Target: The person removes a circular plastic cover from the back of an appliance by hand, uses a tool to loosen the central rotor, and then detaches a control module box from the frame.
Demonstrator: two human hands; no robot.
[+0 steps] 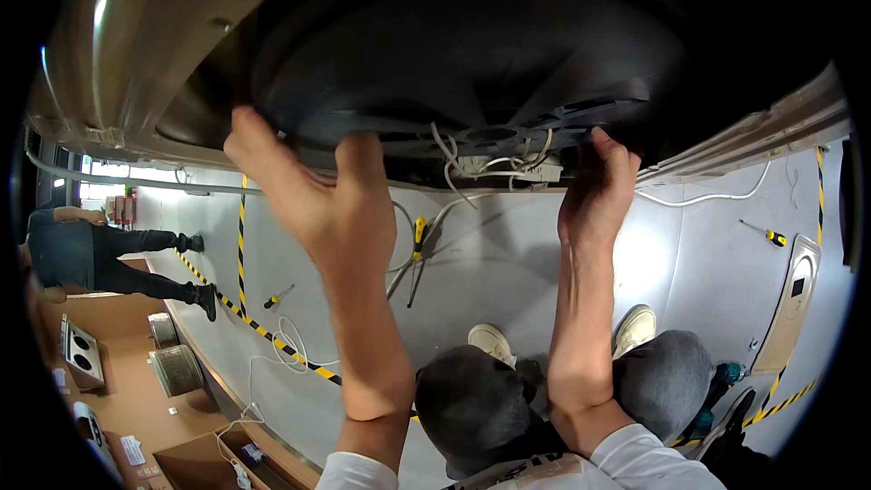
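A large black round part (472, 63) with raised spokes fills the top of the view, set within a grey-beige metal housing (136, 63). My left hand (340, 204) holds its lower left edge, thumb and fingers spread around it and the fingertips partly hidden in shadow. At its lower right edge my right hand (599, 186) grips with the thumb showing and the other fingers mostly hidden. Between my hands, several white wires (445, 150) hang out from below the black part, beside a white connector block (535, 168).
Yellow-black screwdrivers (418, 240) lie on the grey floor, near a beige panel (791, 304) and a teal power drill (726, 377) at right. At left, a person (95, 254) stands by striped tape (240, 313) and a brown table (122, 313) with appliance parts. White cables (286, 345) trail about.
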